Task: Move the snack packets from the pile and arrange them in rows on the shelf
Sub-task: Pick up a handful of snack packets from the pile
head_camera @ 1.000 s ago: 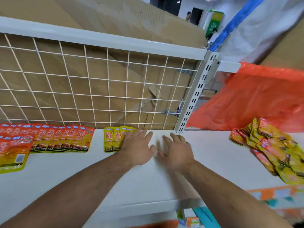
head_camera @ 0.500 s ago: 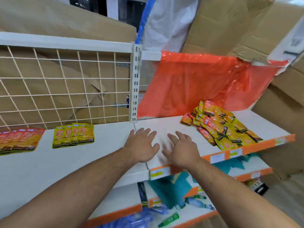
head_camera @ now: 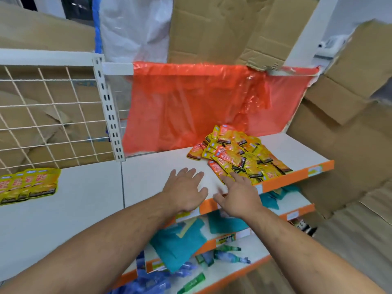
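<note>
We are at the white shelf board (head_camera: 148, 175), and both hands are low over it, palms down. The left hand (head_camera: 185, 193) lies flat on bare board with fingers straight and spread, its grip wide and holding nothing. The right hand (head_camera: 238, 197) is just beside it, its grip equally wide and empty, fingers pointing forward and to the right.

That direction is what matters. The loose heap of yellow and red foil snack packets (head_camera: 237, 154) sits ahead and to the right of both hands, near the shelf's front edge and in front of the orange plastic sheet (head_camera: 201, 107). The right hand is plainly the nearer of the 2. Its fingertips (head_camera: 233, 175) reach the nearest packet's edge, though we cannot tell if they press it. That packet lies slanted, long axis running from far left to near right, roughly across the fingers.

Far to the left, well apart, a row of yellow snack packets (head_camera: 29, 183) lies overlapped side by side below the white wire grid (head_camera: 48, 115). We judge a right-hand pick comes next, then a carry leftward.
</note>
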Tool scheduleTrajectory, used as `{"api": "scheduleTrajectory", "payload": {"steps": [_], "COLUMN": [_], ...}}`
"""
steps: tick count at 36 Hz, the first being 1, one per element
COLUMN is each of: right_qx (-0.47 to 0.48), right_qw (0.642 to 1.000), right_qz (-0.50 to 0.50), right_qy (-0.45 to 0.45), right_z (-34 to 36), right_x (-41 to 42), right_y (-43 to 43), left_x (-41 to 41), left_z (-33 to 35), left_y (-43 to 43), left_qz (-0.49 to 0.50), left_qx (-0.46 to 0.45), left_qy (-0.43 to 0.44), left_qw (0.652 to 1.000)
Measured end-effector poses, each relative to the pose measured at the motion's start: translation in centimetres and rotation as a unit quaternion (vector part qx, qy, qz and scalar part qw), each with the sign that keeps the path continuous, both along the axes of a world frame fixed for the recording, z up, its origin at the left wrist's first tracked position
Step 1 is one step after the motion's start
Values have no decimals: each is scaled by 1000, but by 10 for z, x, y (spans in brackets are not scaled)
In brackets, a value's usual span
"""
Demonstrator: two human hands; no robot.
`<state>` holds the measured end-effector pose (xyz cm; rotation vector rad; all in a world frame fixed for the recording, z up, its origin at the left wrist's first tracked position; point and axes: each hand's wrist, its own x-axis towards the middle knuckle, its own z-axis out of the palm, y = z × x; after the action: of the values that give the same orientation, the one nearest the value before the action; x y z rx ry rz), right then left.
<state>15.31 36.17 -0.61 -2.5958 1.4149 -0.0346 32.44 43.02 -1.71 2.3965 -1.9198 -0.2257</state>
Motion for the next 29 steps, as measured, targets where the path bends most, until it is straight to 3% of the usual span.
{"api": "scheduleTrajectory", "payload": {"steps": [17, 29], "right_qx": [-19, -31], "right_qw": [997, 999], "right_qz": [-70, 5], "right_qy": [4, 16], "right_z": [1, -13], "right_x": [-5, 20], "right_y": [-135, -204], "left_x": [5, 16], "left_z": [-8, -7], "left_y": [-177, -243], "left_qz": [-77, -39], "left_qx": [-48, -59], "left_qy": [1, 5], "left_qw": [996, 997]}}
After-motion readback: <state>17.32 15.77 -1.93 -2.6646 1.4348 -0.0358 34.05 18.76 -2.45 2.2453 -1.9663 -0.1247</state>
